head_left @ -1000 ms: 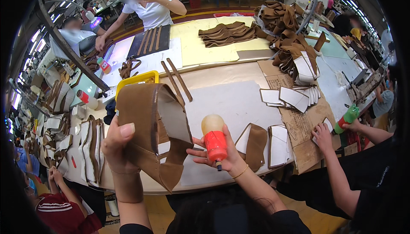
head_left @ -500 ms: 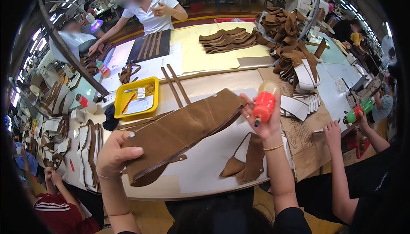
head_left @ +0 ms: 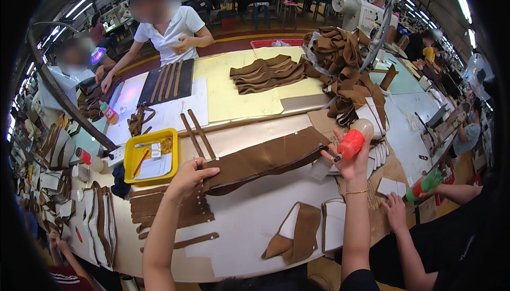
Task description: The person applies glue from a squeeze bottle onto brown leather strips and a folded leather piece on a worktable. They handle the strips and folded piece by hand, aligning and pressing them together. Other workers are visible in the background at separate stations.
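A long brown leather-like panel is stretched out between my hands above the pale work surface. Its left end is pinched under the thumb of my left hand. My right hand holds a squeeze bottle with a red wrap, a cream base and a dark nozzle pointing down-left. Fingers of that same hand reach the panel's right end; how firmly they grip it is hard to see. Below my left hand lie several flat brown pieces, and a folded brown piece rests nearer me on the right.
Left of the panel stands a yellow tray with a pen and paper. Two narrow brown strips lie beyond it. Brown pieces pile up at the far right. At right, a co-worker's hand works beside a green bottle.
The panel has moved away from me and to the right, now more level, uncovering the flat brown pieces. The bottle has tipped further sideways in my right hand. My view has shifted.
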Demonstrator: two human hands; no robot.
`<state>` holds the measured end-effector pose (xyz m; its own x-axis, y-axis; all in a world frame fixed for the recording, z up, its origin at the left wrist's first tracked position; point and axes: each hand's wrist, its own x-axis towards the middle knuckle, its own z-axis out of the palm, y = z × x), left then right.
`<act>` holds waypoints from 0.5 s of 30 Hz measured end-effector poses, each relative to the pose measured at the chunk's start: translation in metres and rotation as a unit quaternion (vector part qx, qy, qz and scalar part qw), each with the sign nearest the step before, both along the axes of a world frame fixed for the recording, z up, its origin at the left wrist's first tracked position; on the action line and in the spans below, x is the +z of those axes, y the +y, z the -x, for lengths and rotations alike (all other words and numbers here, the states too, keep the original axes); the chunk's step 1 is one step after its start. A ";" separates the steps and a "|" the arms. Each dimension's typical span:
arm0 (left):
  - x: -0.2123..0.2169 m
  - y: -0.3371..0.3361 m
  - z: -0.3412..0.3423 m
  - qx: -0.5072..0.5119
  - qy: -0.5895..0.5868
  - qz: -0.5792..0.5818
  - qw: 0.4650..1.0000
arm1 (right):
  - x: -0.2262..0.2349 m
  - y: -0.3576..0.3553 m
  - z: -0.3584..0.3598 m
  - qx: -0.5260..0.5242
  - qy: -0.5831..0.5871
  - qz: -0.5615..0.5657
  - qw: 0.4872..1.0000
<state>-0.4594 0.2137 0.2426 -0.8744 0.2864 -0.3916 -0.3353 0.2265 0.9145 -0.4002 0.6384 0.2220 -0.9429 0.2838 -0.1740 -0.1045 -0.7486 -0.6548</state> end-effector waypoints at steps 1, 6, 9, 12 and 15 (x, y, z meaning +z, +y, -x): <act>-0.002 0.008 0.013 -0.007 0.006 0.013 1.000 | -0.008 0.007 0.010 0.002 -0.006 -0.008 1.000; -0.058 0.019 0.099 -0.027 0.113 0.107 0.987 | -0.050 0.025 0.065 0.051 -0.035 0.022 0.998; -0.079 0.017 0.138 -0.027 0.144 0.147 0.978 | -0.056 0.014 0.093 0.033 -0.061 0.025 0.997; -0.092 0.019 0.165 -0.013 0.180 0.164 0.970 | -0.063 0.014 0.113 0.038 -0.054 0.026 0.997; -0.092 0.021 0.185 -0.002 0.194 0.199 0.961 | -0.068 0.013 0.131 0.013 -0.067 0.024 0.997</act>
